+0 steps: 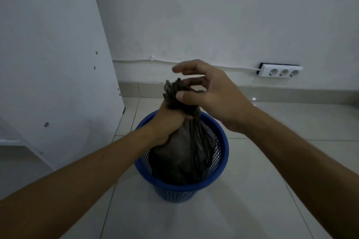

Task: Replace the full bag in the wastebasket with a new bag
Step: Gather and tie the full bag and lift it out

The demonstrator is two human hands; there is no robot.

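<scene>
On the tiled floor [252, 190], close to the foot of the white wall [213, 15], stands a blue mesh wastebasket [224, 147], upright, its round mouth facing up. Inside it sits a dark, full bag [182, 157], its bulk filling the basket and its long axis running vertically: the plastic narrows upward into a gathered, twisted neck that rises above the rim and points toward the wall. The left hand [169, 124] is clamped in a fist around that neck just above the rim, fingers curled tight on the bunched plastic. The right hand [211, 95] is above it at the very top of the neck, thumb and a bent finger pinching the twisted end while the remaining fingers spread loosely above. Both forearms reach in from the near edge of the floor. A white cabinet panel [54, 64] stands at the left, and a white three-socket power strip [281, 71] is fixed low on the wall to the right, a white cable [194, 63] running leftward from it along the wall.
</scene>
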